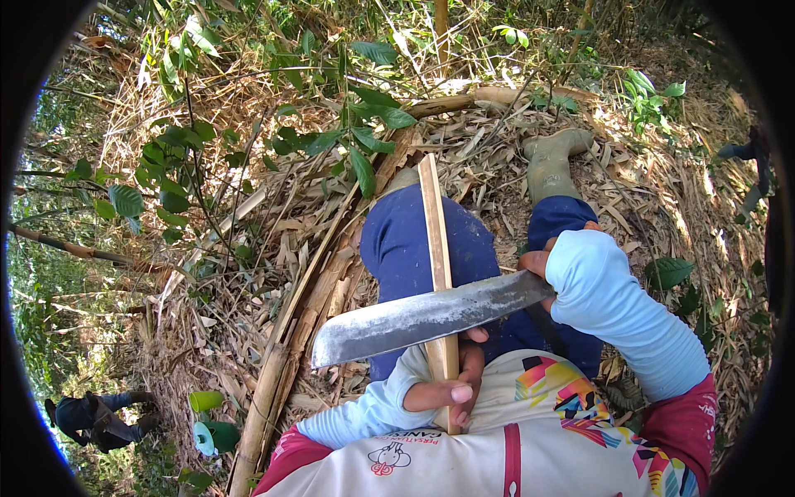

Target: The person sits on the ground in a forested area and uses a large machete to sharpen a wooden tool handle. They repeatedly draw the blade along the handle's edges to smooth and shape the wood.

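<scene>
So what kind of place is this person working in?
Probably a bamboo grove or forest slope: dry fallen bamboo leaves cover the ground, long cut bamboo poles lie alongside, and green leafy branches hang overhead.

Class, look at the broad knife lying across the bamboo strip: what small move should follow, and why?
Probably draw the broad grey steel blade down along the pale bamboo strip, since its edge rests across the strip just above the left hand gripping it, with the right hand on the handle.

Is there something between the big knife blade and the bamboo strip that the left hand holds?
Nothing visible: the blade lies straight across the bamboo strip, just above the left hand. The right hand grips its handle.
</scene>
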Tool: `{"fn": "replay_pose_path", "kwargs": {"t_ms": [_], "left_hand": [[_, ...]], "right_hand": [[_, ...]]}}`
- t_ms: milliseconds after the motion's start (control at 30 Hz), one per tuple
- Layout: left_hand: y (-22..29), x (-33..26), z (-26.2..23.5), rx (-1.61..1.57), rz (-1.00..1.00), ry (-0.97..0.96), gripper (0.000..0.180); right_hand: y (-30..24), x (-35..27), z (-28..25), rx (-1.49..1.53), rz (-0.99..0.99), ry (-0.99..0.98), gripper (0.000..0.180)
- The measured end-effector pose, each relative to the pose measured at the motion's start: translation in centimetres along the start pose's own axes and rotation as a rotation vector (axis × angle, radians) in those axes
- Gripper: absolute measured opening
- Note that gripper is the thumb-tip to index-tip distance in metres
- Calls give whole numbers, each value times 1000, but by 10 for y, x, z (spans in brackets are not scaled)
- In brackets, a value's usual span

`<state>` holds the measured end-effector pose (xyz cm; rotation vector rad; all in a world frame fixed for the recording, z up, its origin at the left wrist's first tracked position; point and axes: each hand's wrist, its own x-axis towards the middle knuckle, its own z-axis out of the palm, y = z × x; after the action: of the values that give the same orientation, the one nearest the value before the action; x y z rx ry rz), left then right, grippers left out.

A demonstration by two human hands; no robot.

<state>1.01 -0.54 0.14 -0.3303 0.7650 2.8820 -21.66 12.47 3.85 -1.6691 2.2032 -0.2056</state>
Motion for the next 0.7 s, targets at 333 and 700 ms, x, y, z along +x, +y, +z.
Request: {"fn": "replay_pose_path", "kwargs": {"t_ms": [333,700], "left_hand": [[-1,-2,-1,-44,0,-15,59],[-13,1,-10,-272,122,-175,82]], "right_hand": [[7,12,-3,-46,28,153,27],[3,5,8,655,9,283,41]]}}
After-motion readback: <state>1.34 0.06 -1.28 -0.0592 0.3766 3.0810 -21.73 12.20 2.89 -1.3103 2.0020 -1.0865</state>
